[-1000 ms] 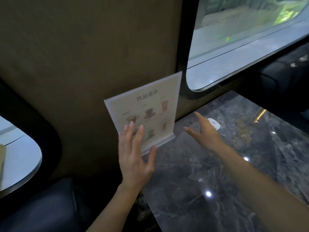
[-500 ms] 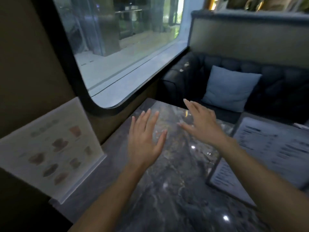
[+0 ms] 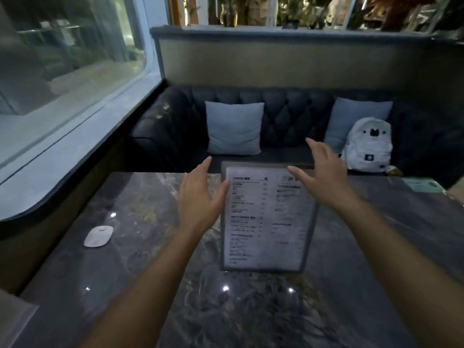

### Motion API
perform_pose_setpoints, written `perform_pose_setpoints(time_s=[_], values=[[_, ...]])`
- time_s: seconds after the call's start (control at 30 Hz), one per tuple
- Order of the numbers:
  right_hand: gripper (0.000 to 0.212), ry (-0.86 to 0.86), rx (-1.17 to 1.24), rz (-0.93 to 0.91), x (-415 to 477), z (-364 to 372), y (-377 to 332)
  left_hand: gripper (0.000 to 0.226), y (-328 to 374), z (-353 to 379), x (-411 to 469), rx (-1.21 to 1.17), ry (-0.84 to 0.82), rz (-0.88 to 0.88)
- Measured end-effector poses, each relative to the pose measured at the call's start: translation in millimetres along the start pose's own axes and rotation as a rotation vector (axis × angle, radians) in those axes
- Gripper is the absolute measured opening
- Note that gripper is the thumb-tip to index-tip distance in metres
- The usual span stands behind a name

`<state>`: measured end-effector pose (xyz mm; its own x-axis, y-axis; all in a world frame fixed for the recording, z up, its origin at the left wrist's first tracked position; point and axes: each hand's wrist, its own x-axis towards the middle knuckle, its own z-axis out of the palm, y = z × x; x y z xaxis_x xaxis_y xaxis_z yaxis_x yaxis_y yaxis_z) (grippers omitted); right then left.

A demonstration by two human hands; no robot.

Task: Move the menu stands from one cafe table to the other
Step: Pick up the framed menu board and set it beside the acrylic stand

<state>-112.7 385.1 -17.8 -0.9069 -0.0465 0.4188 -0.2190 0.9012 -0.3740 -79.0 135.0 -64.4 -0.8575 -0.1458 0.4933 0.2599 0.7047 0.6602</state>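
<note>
The menu stand's [image 3: 266, 222] print was too blurred to read. The right hand [image 3: 324, 172] hid its upper right corner. A pale sheet [image 3: 15, 320] was cut off at the bottom left edge.

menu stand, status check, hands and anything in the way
Left hand and right hand both open, flanking the menu stand, no grip visible. Stand upright on the marble table. Nothing blocking; white puck well left.

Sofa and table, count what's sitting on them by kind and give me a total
Blue cushions: 2, one on the sofa's left part, one on its right
White backpack: 1
Menu stand: 1
White oval puck: 1
Green card: 1
Total: 6
</note>
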Motion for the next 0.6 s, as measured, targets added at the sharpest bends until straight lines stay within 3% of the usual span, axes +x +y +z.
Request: perform_pose_setpoints(time_s=[0.13,0.23,0.33,0.5,0.6], values=[[0.077,-0.048,0.244,0.188,-22,11,33,0.067,-5,29,-4,-0.303,-0.077,-0.242],[0.072,-0.038,0.599,0.335,-36,25,44,0.041,-12,44,-10,-0.603,-0.169,-0.384],[0.056,-0.028,0.853,0.494,-46,39,51,0.016,-22,53,-20,-0.637,-0.195,-0.41],[0.049,-0.222,1.165,0.565,-66,64,63,0.031,-27,60,-34,-0.804,-0.219,-0.608],[0.043,-0.21,1.371,0.634,-73,81,67,0.05,-27,65,-45,-0.865,-0.262,-0.642]])
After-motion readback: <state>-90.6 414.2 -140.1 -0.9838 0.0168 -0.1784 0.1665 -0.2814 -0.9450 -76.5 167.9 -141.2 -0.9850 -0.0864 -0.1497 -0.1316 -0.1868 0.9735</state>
